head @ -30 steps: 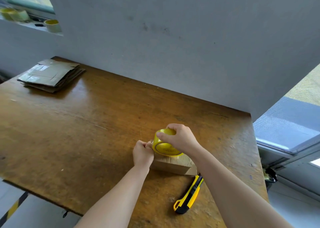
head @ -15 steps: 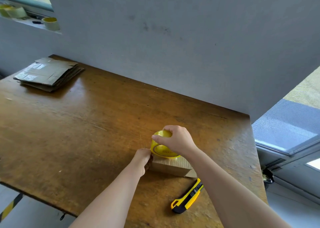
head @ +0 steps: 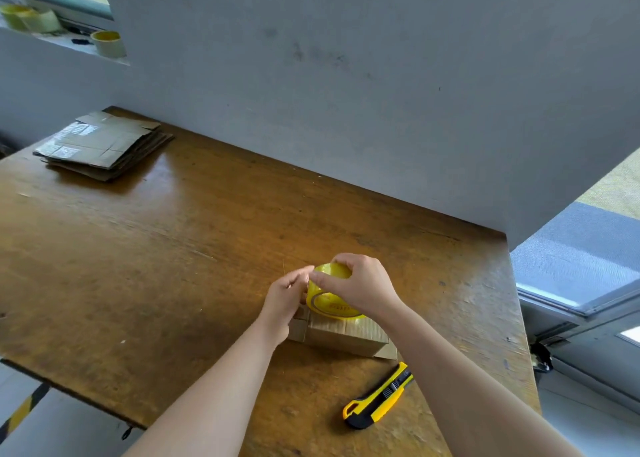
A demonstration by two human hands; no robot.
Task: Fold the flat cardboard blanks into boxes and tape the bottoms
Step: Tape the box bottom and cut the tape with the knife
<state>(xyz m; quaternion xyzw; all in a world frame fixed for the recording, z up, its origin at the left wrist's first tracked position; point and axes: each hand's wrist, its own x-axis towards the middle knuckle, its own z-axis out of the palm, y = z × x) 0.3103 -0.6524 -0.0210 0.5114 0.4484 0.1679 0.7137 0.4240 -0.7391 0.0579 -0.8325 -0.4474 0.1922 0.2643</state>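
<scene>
A small folded cardboard box (head: 343, 335) stands on the wooden table (head: 138, 266) near its front right. My right hand (head: 360, 283) grips a yellow roll of clear tape (head: 329, 293) from above, just over the box. My left hand (head: 285, 297) is at the roll's left side with its fingertips pinched at the tape's edge. A strip of tape lies across the top of the box. A stack of flat cardboard blanks (head: 104, 144) rests at the far left corner of the table.
A yellow and black utility knife (head: 379, 399) lies on the table in front of the box. Spare tape rolls (head: 107, 42) sit on a ledge at the upper left. A grey wall rises behind the table. The table's right edge drops off beside a window.
My left hand has risen from the left side of the box to the edge of the roll. My right hand still holds the roll above the box.
</scene>
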